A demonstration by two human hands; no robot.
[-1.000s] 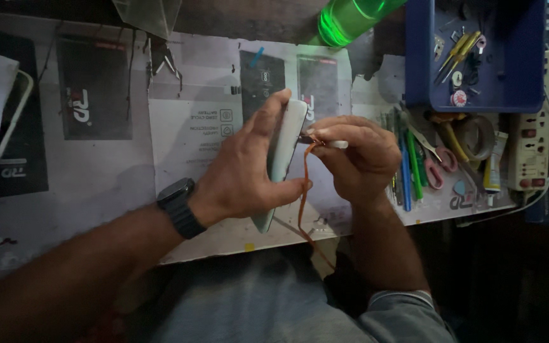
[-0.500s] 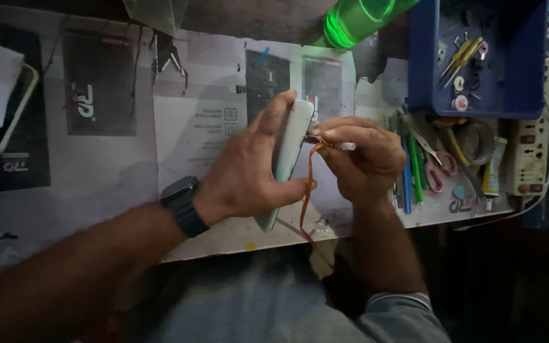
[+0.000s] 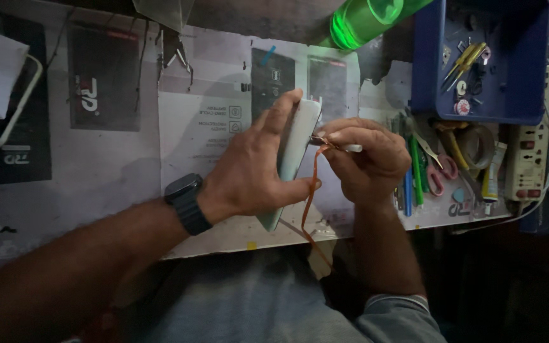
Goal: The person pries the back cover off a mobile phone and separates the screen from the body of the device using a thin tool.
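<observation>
My left hand [image 3: 255, 168] grips a pale, slim phone-like device [image 3: 293, 152] held on edge above the workbench; a dark watch [image 3: 187, 202] sits on that wrist. My right hand [image 3: 366, 159] pinches a thin white-handled tool [image 3: 341, 146] against the device's edge. An orange strip [image 3: 309, 190] hangs down from that spot, past the bench's front edge.
The bench is covered with flattened printed cartons [image 3: 204, 127]. A blue tray [image 3: 478, 63] with small tools stands at back right, a green bottle [image 3: 366, 19] beside it. Pens, scissors [image 3: 436, 171], tape and a white power strip [image 3: 528, 159] lie at right.
Both hands hold nearly the same pose; the view has shifted slightly, and the device and tool stay together.
</observation>
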